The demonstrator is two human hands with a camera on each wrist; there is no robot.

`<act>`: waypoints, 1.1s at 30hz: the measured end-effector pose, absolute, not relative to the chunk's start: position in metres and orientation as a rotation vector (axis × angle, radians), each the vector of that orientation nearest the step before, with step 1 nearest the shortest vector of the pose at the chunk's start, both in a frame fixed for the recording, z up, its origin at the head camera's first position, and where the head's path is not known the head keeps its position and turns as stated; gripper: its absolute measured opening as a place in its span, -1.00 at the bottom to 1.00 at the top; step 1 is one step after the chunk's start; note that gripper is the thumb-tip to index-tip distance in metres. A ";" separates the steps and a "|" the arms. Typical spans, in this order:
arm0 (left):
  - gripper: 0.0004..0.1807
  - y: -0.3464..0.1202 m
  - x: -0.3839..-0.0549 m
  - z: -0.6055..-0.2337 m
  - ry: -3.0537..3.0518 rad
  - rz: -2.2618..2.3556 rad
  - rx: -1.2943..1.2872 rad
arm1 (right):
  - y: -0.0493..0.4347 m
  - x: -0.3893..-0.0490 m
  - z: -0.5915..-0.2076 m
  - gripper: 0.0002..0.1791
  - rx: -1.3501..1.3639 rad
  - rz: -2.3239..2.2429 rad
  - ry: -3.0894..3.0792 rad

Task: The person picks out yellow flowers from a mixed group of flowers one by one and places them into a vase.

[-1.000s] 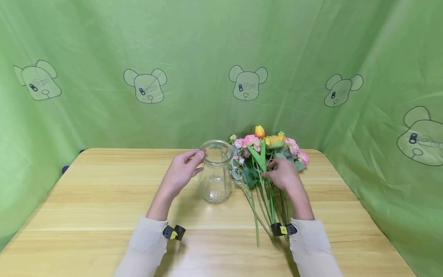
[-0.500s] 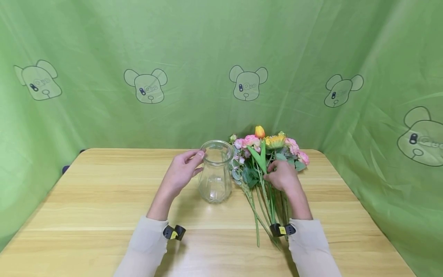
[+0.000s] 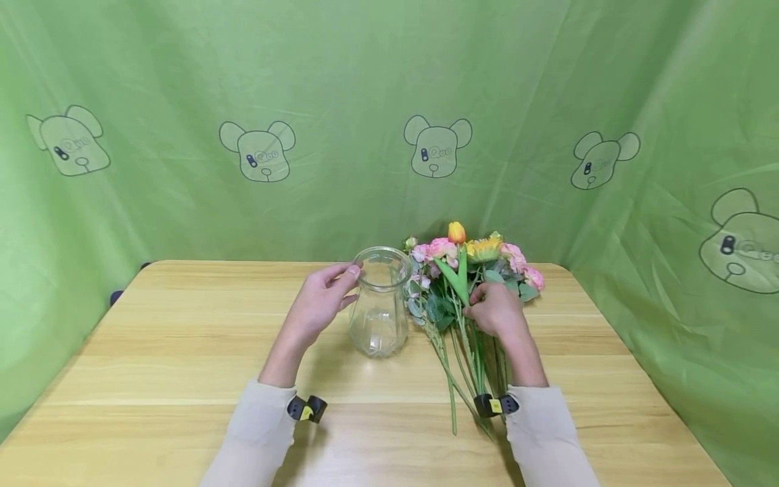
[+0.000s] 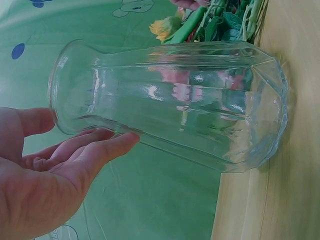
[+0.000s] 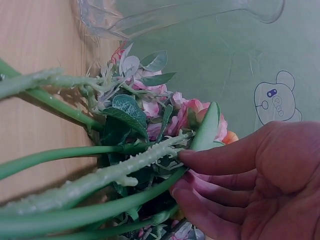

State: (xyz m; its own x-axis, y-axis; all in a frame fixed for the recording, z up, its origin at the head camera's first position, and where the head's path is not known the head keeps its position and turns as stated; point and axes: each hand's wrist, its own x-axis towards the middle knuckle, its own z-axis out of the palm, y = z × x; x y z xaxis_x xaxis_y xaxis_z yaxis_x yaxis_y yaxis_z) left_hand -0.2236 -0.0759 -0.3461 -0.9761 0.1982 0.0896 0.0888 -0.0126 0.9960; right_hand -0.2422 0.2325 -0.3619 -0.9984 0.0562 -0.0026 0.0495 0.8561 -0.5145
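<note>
A clear glass vase [image 3: 379, 318] stands upright at the table's middle. My left hand [image 3: 322, 297] touches its left side near the neck. In the left wrist view, the thumb [image 4: 37, 121] lies at the rim and fairly straight fingers rest along the outside of the glass. Right of the vase lies a bunch of artificial flowers, including an orange-yellow tulip [image 3: 456, 232], a yellow sunflower [image 3: 483, 248] and pink blooms [image 3: 442, 248]. My right hand [image 3: 498, 310] pinches the tulip at its stem, just under the green leaves, between thumb and fingertips, as the right wrist view shows.
The stems [image 3: 453, 399] spread toward me over the wooden table [image 3: 182, 338]. A green cloth [image 3: 341, 81] printed with bear heads hangs behind the table and along its sides. Grey-green leaves [image 3: 441, 308] crowd the flower heads close beside the vase.
My right hand has shifted slightly left, and its thumb and fingers have drawn together at the tulip's stem. The left hand and the vase have stayed put.
</note>
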 end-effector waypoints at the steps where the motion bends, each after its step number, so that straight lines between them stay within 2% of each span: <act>1: -0.50 -0.076 -0.224 -0.346 2.151 2.159 0.315 | 0.233 -0.242 -0.362 -0.81 -0.079 0.832 -3.013; 19: -0.50 -0.077 -0.223 -0.346 2.144 2.163 0.311 | 0.230 -0.239 -0.356 -0.86 -0.095 0.861 -2.956; 33: -0.49 -0.077 -0.223 -0.345 2.144 2.160 0.315 | 0.225 -0.238 -0.353 -0.78 -0.088 1.021 -2.808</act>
State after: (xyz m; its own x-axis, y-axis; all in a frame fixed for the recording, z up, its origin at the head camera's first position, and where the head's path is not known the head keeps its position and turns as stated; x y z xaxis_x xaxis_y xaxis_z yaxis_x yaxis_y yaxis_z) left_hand -0.2232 -0.0766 -0.3452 -0.9755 0.2022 0.0873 0.0858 -0.0161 0.9962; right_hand -0.2380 0.2253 -0.3525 -0.9867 0.1069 0.1224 0.0033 0.7662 -0.6426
